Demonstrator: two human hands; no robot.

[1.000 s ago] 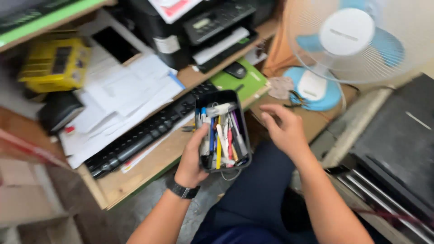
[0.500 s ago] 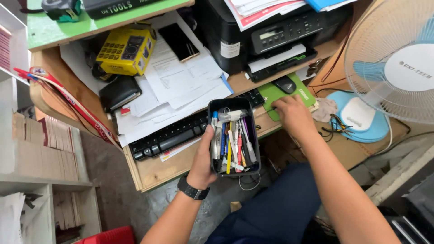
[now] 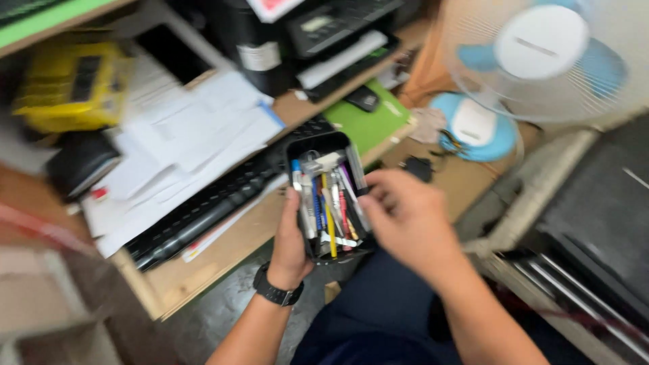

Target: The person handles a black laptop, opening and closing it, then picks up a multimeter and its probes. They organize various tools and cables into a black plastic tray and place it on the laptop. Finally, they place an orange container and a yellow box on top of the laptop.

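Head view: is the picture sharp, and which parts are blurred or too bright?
Head view: motion blur smears everything; the black pen box and left hand read best; the right hand is softer; the fan is washed out.

We have brought our right hand (image 3: pixel 409 220) back from the green pad (image 3: pixel 368 122) to the pen tray's (image 3: pixel 318 145) right edge.

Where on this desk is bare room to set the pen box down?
Bare wood shows at the desk's front edge, below the black keyboard, and right of the green mat toward the fan base. Papers and the printer crowd the rest.
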